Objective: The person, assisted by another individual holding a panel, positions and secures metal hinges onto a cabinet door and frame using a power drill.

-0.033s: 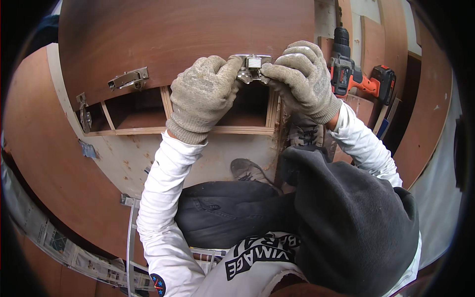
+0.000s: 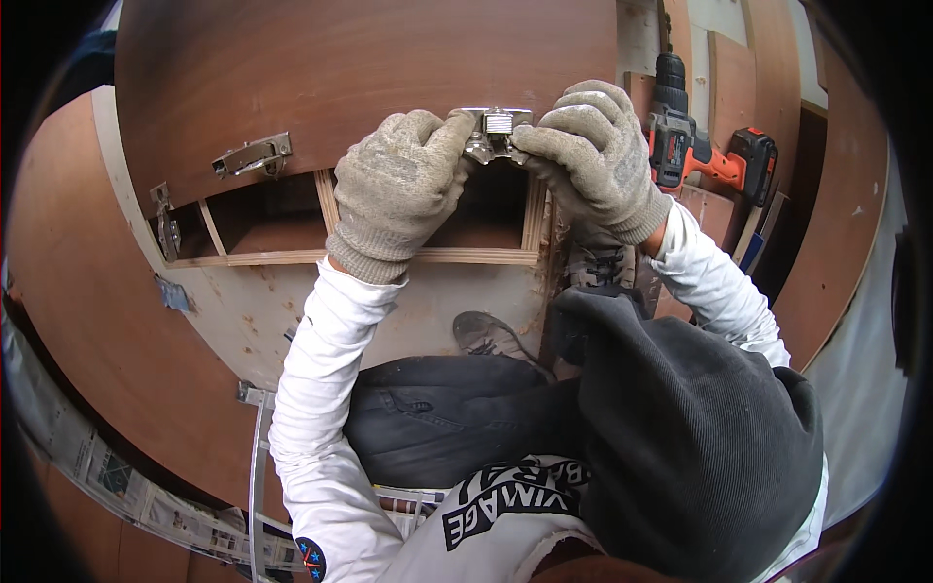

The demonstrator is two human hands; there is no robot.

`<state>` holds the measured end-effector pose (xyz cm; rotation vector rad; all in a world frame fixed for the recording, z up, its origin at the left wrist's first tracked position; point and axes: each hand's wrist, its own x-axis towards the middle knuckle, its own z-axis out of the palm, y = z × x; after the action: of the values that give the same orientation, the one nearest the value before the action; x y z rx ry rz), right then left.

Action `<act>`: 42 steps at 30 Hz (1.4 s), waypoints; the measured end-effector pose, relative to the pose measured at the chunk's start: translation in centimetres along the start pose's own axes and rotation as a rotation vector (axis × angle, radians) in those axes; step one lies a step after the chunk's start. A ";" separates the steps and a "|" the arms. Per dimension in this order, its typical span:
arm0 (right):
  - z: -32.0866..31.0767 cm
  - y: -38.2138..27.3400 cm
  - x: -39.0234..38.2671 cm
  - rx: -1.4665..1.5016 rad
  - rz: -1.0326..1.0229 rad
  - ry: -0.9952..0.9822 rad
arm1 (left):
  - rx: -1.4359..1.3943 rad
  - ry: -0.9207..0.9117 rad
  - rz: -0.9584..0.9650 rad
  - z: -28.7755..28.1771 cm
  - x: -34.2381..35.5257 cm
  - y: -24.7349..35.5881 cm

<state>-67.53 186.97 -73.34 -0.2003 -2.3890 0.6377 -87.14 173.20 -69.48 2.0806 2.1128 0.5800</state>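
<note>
A shiny metal cabinet hinge (image 2: 498, 123) lies at the near edge of a brown wooden panel (image 2: 389, 53). My left hand (image 2: 397, 185), in a dirty grey-white work glove, pinches the hinge's left side. From the right, my gloved right hand (image 2: 600, 155) grips its other side with thumb and fingertips. The fingers hide part of the metal. Farther left on the same panel edge sits a second hinge (image 2: 253, 155), and a third hinge (image 2: 167, 222) is by the corner. Below the panel edge, an open wooden cabinet frame (image 2: 389, 256) shows dark compartments.
To the right, a cordless drill (image 2: 685, 146) in black and orange lies among wooden boards (image 2: 777, 58). A metal ladder-like frame (image 2: 259, 466) stands at the lower left near newspaper sheets (image 2: 146, 496). My shoe (image 2: 491, 340) rests on the pale, stained floor.
</note>
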 end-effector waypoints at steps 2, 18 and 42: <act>-0.1 -0.1 0.0 0.011 0.009 -0.024 | -0.007 0.001 -0.018 -0.1 0.0 0.1; -0.3 -0.3 -0.4 -0.027 -0.094 -0.010 | -0.019 0.166 0.039 1.3 -0.9 -0.6; 0.0 -0.6 0.3 0.081 0.005 -0.011 | -0.089 0.201 0.055 1.6 -0.5 -1.4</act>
<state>-67.75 186.58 -72.87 -0.1678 -2.3691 0.7375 -87.84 173.04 -71.49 2.1167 2.0919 0.9082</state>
